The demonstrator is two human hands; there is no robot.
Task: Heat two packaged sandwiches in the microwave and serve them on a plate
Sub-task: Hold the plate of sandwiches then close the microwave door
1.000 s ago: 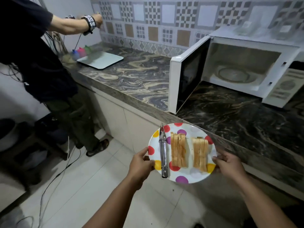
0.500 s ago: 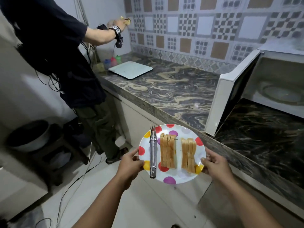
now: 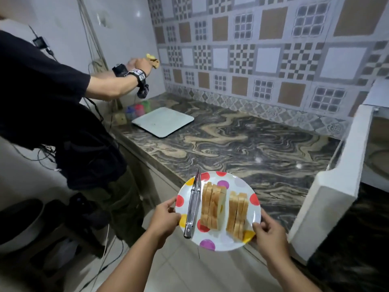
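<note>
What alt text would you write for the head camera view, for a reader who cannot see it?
Left hand and right hand grip a round white polka-dot plate carrying two sliced sandwiches and metal tongs, above a marbled stone counter. A white microwave door stands open on the right.

Bare marbled countertop point(image 3: 242, 144) runs from the near edge to the tiled far wall point(image 3: 252, 60), between a white board point(image 3: 163, 121) at far left and the open microwave door point(image 3: 334, 186) at right. The door stands out over the counter's near edge and closes off passage rightward; behind it the oven cavity point(image 3: 379, 148) is only partly in view. At far left a standing person point(image 3: 52, 114) reaches an arm point(image 3: 113, 85) out above the board, blocking that corner. Small coloured bottles point(image 3: 137, 109) stand just behind the board. Below left, floor space is crowded by cables point(image 3: 105, 249) and dark containers point(image 3: 19, 224).
</note>
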